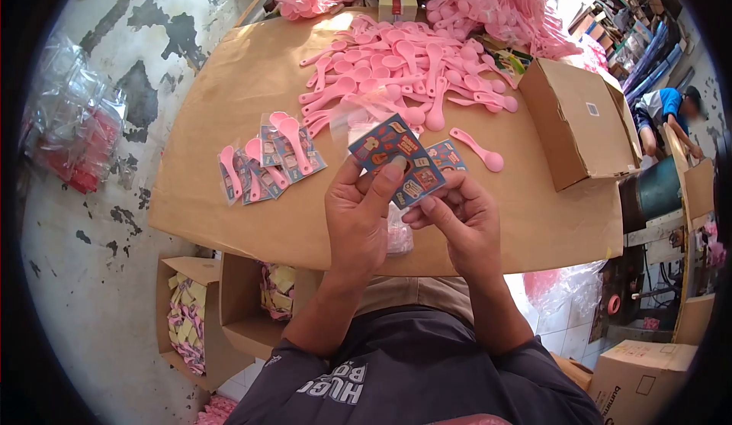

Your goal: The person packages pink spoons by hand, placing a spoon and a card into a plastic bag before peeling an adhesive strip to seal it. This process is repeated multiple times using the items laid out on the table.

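Note:
A dark blue printed card (391,141) with small colourful pictures is held up over the table. My left hand (357,210) is closed on its left side, thumb pressed on its face. My right hand (465,223) pinches the card's lower right corner. Clear plastic film (351,117) shows behind the card's upper left edge. Another printed card (447,154) is partly hidden behind the held one. A loose pink spoon (479,150) lies right of my hands. To the left, several pink spoons (296,144) rest on printed cards in clear bags.
A large heap of pink spoons (396,62) covers the table's far part. An open cardboard box (576,123) stands at the right edge. Bagged pink spoons (496,5) are piled behind. Cartons (187,318) with packets sit below left. Another person (667,116) is far right.

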Available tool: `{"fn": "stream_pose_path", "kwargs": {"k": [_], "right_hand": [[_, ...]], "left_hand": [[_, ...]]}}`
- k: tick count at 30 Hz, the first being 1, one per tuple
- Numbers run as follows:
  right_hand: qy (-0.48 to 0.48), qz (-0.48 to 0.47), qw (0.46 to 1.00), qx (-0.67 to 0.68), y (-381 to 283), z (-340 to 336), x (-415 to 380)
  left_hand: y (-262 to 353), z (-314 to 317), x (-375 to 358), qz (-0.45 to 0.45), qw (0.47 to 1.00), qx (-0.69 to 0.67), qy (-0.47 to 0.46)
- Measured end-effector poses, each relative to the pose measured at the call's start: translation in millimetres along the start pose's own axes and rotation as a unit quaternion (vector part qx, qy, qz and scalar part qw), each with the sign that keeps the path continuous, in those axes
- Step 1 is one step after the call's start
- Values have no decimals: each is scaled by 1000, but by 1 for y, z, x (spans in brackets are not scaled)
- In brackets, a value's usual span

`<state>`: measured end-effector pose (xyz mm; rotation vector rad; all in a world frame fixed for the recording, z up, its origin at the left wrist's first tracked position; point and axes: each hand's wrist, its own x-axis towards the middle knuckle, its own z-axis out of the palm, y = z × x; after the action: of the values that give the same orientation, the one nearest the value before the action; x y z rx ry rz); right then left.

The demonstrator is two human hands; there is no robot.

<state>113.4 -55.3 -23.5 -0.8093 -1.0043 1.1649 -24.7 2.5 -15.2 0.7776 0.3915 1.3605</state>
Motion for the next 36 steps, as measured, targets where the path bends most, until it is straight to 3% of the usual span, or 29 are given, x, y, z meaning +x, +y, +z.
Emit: {"fn": "stream_pose_path", "kwargs": {"k": [3,7,12,19,21,28,31,33,36], "right_hand": [[7,20,998,57,-4,2,-2],[30,20,995,97,-4,-4,-6],[36,8,999,9,-3,-8,-5],[59,-10,998,2,-4,-16,-10],[69,-7,995,72,-8,-14,-10],[43,48,991,117,-9,-21,-12],[49,33,997,52,-9,-19,-13],[118,-42,988,-85,-10,-12,-12],[138,-57,984,-97,-8,-11,-10]], "left_hand": [[-6,4,-2,-39,999,-5,-13],[-7,3,5,22,1000,-1,6],[-15,16,0,26,999,29,25],[-20,13,-2,8,995,98,-11],[-21,14,2,14,996,88,0],[-29,21,-1,13,997,69,8],[-28,23,-3,13,998,65,-3],[-26,24,-5,8,997,69,-13],[-25,24,-10,-20,994,108,-24]]}}
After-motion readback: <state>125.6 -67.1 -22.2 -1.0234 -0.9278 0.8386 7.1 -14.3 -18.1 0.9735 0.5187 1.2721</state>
